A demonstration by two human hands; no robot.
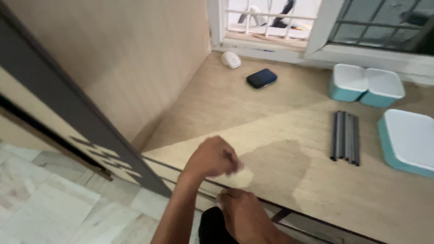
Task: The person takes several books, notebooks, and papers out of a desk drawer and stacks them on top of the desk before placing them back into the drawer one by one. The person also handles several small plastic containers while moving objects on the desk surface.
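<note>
The person's left hand (212,158) is hovering over the front edge of the wooden desk (271,135), fingers curled into a loose fist, blurred, so I cannot tell whether it is gripping anything. Just below it, the right hand (242,212) is resting at the same front edge, knuckles up and fingers tucked under; whether it is holding something is hidden from here. A damp-looking darker patch (275,158) is spreading across the wood just right of the hands.

Toward the back left corner of the desk, a small white rounded object (231,59) is lying near the window sill, and a dark blue flat case (261,78) is sitting just right of it. Further right, a bundle of dark grey rods (345,137) is lying side by side, pointing front to back. Along the back edge, two teal boxes with white lids (366,83) are standing, touching each other. At the right edge, a larger teal box with a white lid (407,142) is sitting, partly cut off.
</note>
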